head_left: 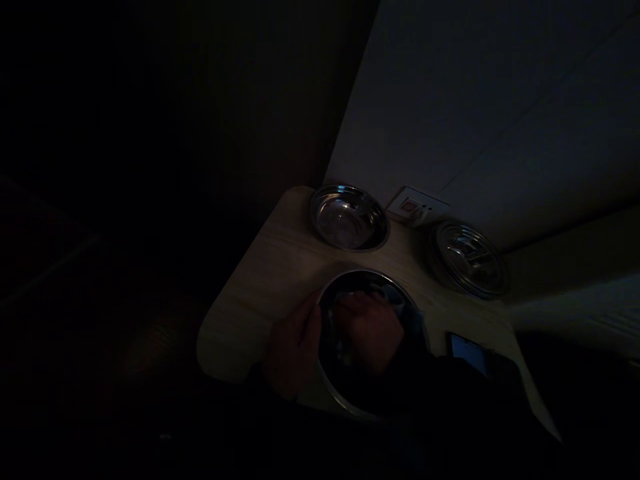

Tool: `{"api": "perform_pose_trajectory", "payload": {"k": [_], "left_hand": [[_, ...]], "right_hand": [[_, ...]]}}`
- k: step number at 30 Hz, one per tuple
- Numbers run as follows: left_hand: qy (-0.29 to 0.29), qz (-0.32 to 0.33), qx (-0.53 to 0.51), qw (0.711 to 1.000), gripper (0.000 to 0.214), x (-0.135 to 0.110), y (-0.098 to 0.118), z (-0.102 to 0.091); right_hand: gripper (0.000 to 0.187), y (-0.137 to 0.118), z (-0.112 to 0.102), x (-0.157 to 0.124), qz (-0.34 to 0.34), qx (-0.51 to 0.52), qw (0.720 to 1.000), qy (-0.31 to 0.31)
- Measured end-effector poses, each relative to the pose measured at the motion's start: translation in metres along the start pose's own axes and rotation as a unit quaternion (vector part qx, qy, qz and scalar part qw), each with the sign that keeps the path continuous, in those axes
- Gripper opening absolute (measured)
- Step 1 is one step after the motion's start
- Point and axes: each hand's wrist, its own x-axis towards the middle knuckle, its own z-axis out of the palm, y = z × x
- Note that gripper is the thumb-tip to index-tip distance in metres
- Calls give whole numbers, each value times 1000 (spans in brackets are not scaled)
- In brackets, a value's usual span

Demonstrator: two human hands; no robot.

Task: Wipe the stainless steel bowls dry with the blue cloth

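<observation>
A round metal bowl [367,271] with a shiny rim sits on a small wooden-topped table, dark inside. My left hand [294,347] grips its left rim, the thumb along the edge and the fingers partly hidden. Inside the bowl, my right hand [371,328] presses down with its fingers bent. A bluish, crumpled piece of what looks like cloth [395,295] shows beside and beyond the fingers of that hand. The dim light blurs its outline and hides the bowl's bottom.
Behind stands another shiny metal bowl [350,219]. A stack of metal dishes [470,260] lies at the back right, near a wall socket with a red switch [411,206]. A phone [469,353] with a lit screen rests right of my arm. The tabletop [235,327] has rounded corners.
</observation>
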Motion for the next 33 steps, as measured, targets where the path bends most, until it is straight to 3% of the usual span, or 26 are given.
{"api": "perform_pose_trajectory", "payload": {"k": [2,5,9,12,16,19,23,26,30,33], "left_hand": [[-4,-2,1,1000,39,0,0,0],[-6,5,1,1000,40,0,0,0],[-3,9,4,1000,42,0,-2,1],[2,16,5,1000,41,1,-3,1],[1,7,1,1000,40,2,-3,1],[-2,12,-10,1000,41,2,-3,1],[-3,5,-4,1000,41,2,-3,1],[-2,16,-7,1000,42,1,-4,1],[-3,5,-4,1000,41,0,-4,-1],[-8,13,-11,1000,41,1,-4,0]], "right_hand": [[18,0,-2,1,-16,5,1000,-13],[18,1,-3,3,43,-9,999,12],[18,-1,-2,4,-37,14,999,-5],[18,-1,-1,5,66,-3,997,26],[17,-1,-1,5,-31,24,999,-12],[18,-2,0,6,63,3,998,21],[20,-4,-1,8,-23,30,999,-15],[20,-5,-2,7,58,19,998,0],[19,-9,-1,4,-19,28,999,-17],[19,-4,-1,9,14,24,1000,8]]}}
